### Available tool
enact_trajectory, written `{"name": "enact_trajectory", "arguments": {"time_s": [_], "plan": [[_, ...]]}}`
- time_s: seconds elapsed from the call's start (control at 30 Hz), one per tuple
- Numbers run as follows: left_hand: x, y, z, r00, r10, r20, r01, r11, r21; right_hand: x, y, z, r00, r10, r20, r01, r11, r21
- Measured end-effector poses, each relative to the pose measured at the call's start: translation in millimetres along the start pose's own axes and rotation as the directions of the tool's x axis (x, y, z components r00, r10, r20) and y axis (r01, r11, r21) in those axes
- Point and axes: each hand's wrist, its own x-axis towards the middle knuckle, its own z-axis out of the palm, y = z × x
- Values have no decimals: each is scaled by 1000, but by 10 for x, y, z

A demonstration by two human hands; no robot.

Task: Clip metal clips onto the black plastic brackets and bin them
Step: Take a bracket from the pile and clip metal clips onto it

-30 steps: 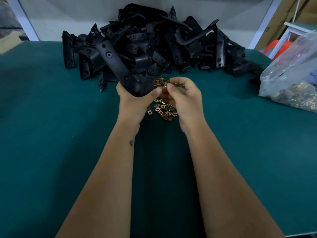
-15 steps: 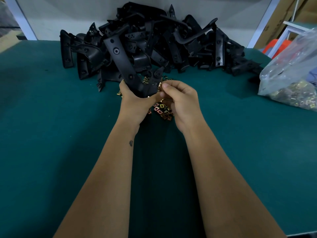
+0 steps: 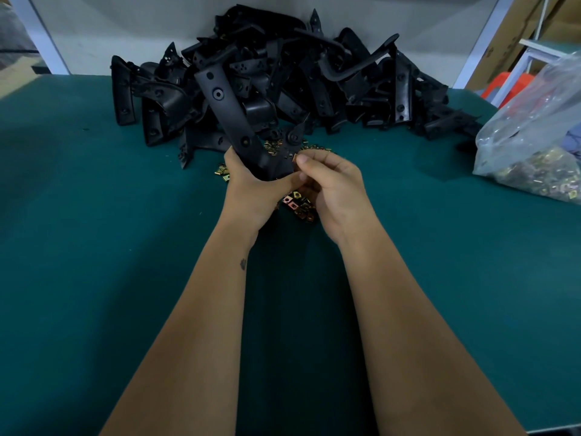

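Head view: a black plastic bracket (image 3: 234, 121), long and flat with round holes and a bent lower end, stands tilted above the green table (image 3: 94, 247). The left hand (image 3: 251, 190) grips its lower end, fingers curled round it. The right hand (image 3: 333, 187) pinches one small brass-coloured clip (image 3: 295, 158) against the bracket's edge. Loose metal clips (image 3: 298, 204), too many to count, lie beneath the hands. Behind is a pile of brackets (image 3: 314, 80), uncountable. One clear bag of clips (image 3: 534, 152) sits at right.

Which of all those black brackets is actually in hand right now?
The long bracket that slants up from the left hand, in front of the pile; the others lie loose on the table, untouched.
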Motion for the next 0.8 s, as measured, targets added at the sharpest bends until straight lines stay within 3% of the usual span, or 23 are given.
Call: {"name": "enact_trajectory", "arguments": {"time_s": [0.33, 0.8], "plan": [[-5, 26, -11, 1000, -27, -10, 28, 991, 128, -26, -23, -5, 999, -15, -41, 15, 1000, -9], [-42, 36, 28, 998, -4, -60, 14, 988, 155, -46, 12, 85, 996, 10, -88, -9, 1000, 8]]}}
